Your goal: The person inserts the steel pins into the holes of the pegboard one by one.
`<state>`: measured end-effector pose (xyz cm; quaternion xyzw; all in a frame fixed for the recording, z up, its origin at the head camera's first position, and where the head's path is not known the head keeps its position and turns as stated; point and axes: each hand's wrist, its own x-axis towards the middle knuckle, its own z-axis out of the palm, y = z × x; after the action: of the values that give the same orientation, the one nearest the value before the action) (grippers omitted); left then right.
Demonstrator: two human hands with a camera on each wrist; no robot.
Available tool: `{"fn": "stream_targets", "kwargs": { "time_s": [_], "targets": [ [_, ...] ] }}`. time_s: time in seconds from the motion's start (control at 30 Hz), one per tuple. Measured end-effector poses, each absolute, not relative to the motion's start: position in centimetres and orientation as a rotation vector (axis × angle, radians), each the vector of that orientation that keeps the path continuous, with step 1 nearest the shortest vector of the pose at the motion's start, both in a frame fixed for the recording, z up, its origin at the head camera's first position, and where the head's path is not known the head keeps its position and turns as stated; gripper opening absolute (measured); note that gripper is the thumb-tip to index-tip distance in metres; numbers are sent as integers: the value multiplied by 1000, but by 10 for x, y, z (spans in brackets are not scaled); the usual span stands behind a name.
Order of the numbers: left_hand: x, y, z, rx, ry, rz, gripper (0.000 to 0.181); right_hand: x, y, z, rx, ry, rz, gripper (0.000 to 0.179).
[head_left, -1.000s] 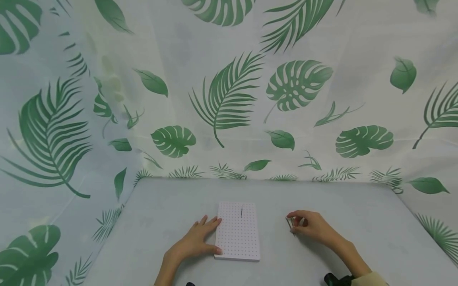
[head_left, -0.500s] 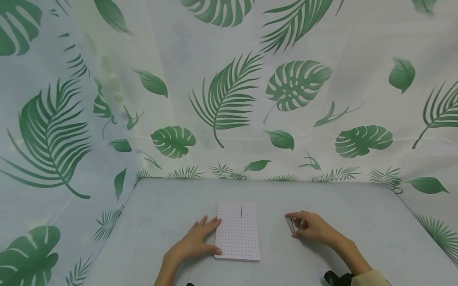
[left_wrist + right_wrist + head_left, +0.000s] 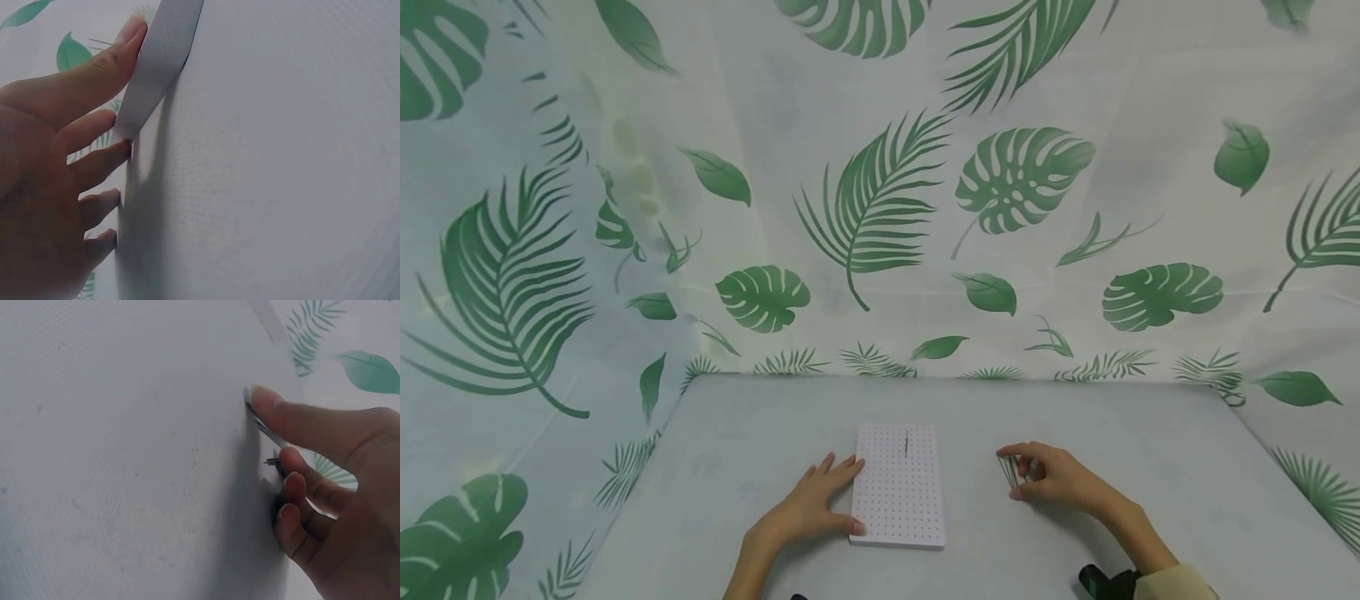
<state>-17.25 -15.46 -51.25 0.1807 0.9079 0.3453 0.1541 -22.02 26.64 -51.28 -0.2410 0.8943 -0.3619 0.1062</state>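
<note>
In the head view a white board with rows of small holes [image 3: 898, 500] lies on the table. One thin dark pin [image 3: 906, 444] shows near its far end. My left hand [image 3: 811, 504] is spread along the board's left side, its thumb at the near corner and a fingertip further up. The left wrist view has the thumb against the board's side edge [image 3: 159, 53]. Right of the board, my right hand [image 3: 1060, 479] pinches several thin metal pins [image 3: 1007, 472] between thumb and fingers, close over the table. Their pointed ends appear in the right wrist view; the fingers hide part of them.
A light grey table [image 3: 760, 417] spreads round the board, with a leaf-printed cloth [image 3: 880, 333] behind it and at both sides. A black device [image 3: 1105, 583] sits at the right wrist by a pale sleeve [image 3: 1176, 583].
The right thumb has shifted slightly nearer and the pins have fanned apart between the fingers. My left hand and the board have stayed put.
</note>
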Motion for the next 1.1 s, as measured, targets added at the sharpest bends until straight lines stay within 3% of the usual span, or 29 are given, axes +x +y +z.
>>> {"fn": "stream_targets", "kwargs": {
  "time_s": [0.63,1.1],
  "targets": [
    [-173,-155,-517,521,2601,1007,96,-221,263,-520,-633,2713,-1085,46],
    [-169,-154,-513,548,2604,1033,95,-214,258,-536,-307,2900,-1218,40]
  ]
}}
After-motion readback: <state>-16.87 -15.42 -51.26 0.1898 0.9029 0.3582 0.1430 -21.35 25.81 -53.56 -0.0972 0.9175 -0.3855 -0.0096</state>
